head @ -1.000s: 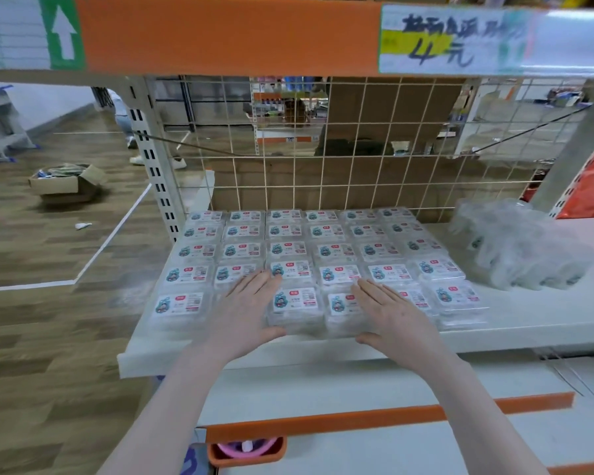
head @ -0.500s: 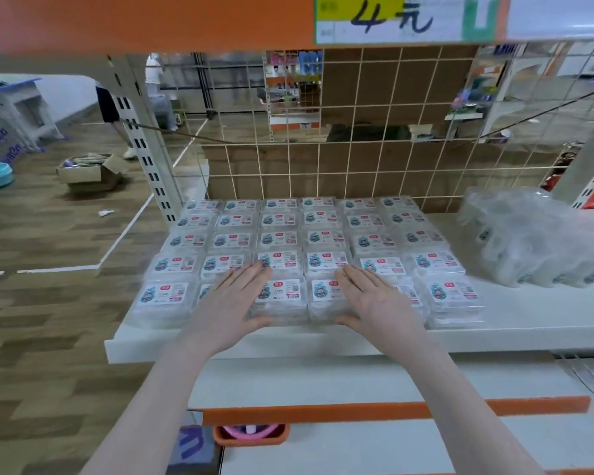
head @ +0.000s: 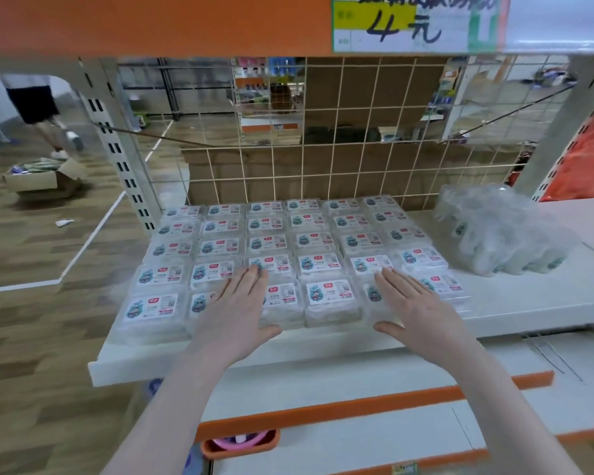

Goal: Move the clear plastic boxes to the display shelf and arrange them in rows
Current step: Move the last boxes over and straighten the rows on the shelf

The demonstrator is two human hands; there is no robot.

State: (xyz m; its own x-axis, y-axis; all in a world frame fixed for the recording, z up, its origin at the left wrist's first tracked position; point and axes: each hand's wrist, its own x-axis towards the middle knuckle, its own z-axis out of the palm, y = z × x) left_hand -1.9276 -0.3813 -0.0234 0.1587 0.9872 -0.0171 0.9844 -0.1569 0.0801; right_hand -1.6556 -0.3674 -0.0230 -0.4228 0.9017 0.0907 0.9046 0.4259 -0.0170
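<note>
Clear plastic boxes (head: 328, 301) with white labels lie flat in 6 touching rows on the white display shelf (head: 528, 303).

We count thirty clear plastic boxes (head: 328, 294) in six columns by five rows, one plastic bag of boxes (head: 501, 231) far right, two hands.

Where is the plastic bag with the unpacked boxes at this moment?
In the head view, the plastic bag lies on the white shelf, right of the arranged boxes, before the wire grid.

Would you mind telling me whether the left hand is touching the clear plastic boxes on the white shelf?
Touching. The head view shows the left hand lying flat, fingers straight, on the front clear plastic boxes.
</note>
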